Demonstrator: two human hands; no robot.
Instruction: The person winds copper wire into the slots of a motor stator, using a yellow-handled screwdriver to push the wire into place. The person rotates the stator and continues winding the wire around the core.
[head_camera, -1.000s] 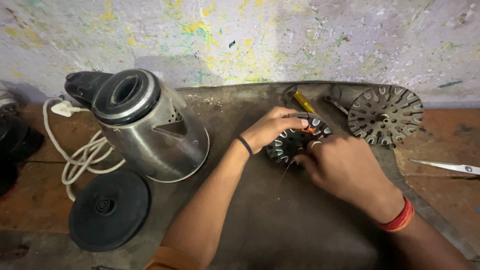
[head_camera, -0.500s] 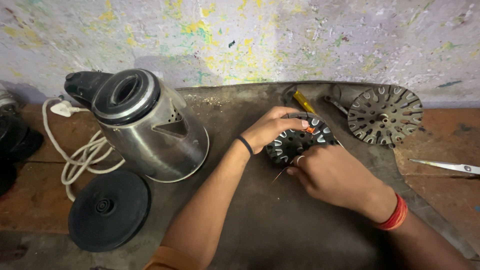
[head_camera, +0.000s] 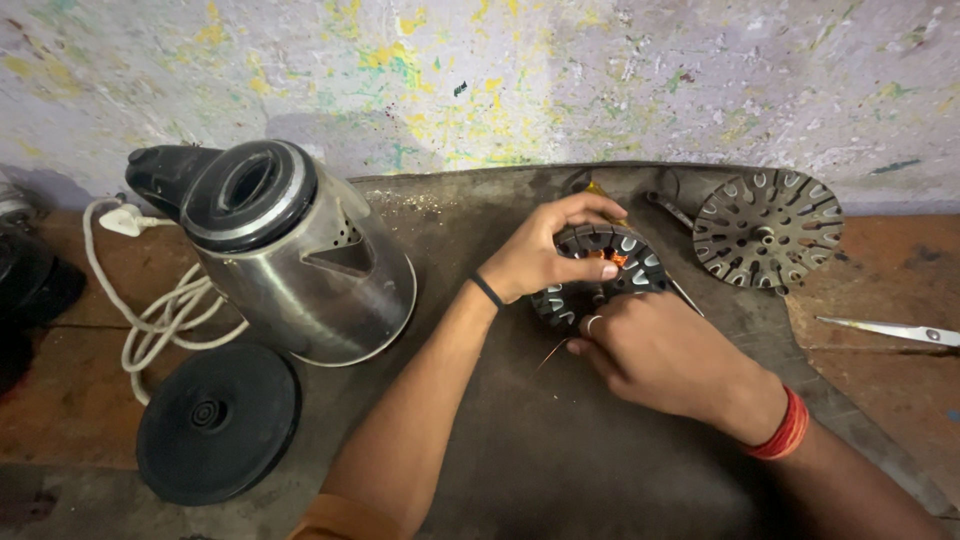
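Nearest us we list the black round kettle base (head_camera: 217, 423), smooth plastic, lying flat on the worktop (head_camera: 560, 470), whose dark mat is scuffed and matte. Next, our right hand (head_camera: 655, 352), a ring on one finger and a red band at the wrist, curled closed over the near edge of the motor stator (head_camera: 600, 272); what its fingertips pinch we cannot tell, though a thin strand of copper wire (head_camera: 552, 352) trails out beside it. Our left hand (head_camera: 545, 255), a black band at the wrist, grips the stator from the far side, thumb laid across its top. The stator itself sits on the mat between both hands: a dark slotted metal ring with orange-copper windings showing at its centre. We judge the fine wire could kink or snap if pulled hard against the slot edges, and the ring could skid on the mat should the left hand loosen. Left of these, a steel kettle (head_camera: 290, 255), brushed and shiny, lies tipped on its side with black lid and handle; a white cord (head_camera: 165, 310), coiled loosely, lies behind it. Farther right, a perforated metal disc (head_camera: 765, 228), grey and dull, and a pair of scissors (head_camera: 890, 330). Farthest, the paint-flecked wall (head_camera: 480, 70), rough and mottled.
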